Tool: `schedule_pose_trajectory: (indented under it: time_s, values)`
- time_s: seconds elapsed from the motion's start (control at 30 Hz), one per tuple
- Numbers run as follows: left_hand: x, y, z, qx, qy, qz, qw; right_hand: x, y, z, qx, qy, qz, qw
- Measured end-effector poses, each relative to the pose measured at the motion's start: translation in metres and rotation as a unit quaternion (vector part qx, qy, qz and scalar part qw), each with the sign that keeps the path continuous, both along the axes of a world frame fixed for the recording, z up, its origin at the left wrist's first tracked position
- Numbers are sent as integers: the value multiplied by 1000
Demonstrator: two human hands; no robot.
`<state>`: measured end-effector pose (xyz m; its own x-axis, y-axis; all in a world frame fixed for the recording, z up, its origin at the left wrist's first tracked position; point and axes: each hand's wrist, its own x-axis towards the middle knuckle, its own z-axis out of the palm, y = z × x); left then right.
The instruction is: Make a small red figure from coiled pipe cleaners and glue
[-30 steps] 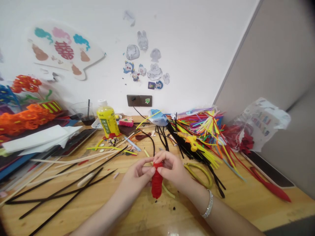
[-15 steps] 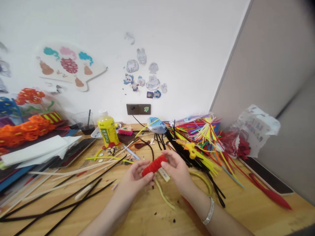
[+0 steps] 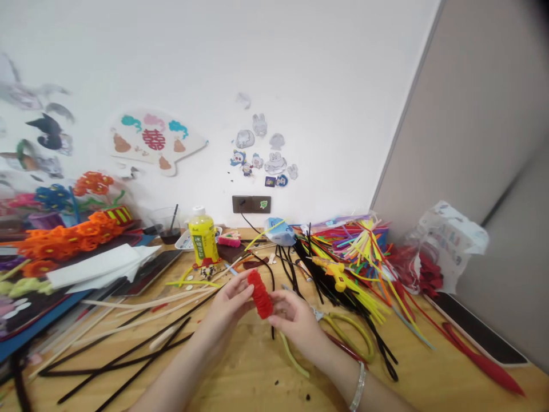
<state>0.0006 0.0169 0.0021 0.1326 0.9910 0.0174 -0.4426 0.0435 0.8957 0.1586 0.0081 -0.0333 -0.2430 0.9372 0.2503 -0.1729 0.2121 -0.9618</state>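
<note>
Nearest, a silver bracelet circles the right wrist. Over the wooden table, 1 red pipe-cleaner coil sits tilted between both hands. The left hand's fingers close narrowly around its upper part, while the right hand's fingertips press its lower end. Just right of the right hand lie yellow-handled pliers; black pipe cleaners spread to the left. Farther off stand a yellow bottle and, to the right, a heap of multicoloured pipe cleaners with a yellow glue gun on its near edge.
</note>
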Motion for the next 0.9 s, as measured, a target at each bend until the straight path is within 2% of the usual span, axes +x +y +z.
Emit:
schedule_pose_trajectory:
  time_s: [0.1,0.23,0.43,0.6,0.73,0.9]
  values:
    - [-1,2,-4,0,16,-21,1000,0,4,-6,47,-64,-27,996]
    - [-1,6,-6,3,24,-14,1000,2,6,-10,79,-111,-39,990]
    - [1,5,-7,27,28,8,999,1,5,-6,37,-77,-18,996]
    - [3,2,-7,37,17,22,999,1,7,-2,-13,1,-21,1000]
    - [6,1,-5,46,-12,32,998,2,7,0,-20,34,-13,999]
    - [10,-2,-2,39,-47,49,997,2,4,4,8,29,-30,999]
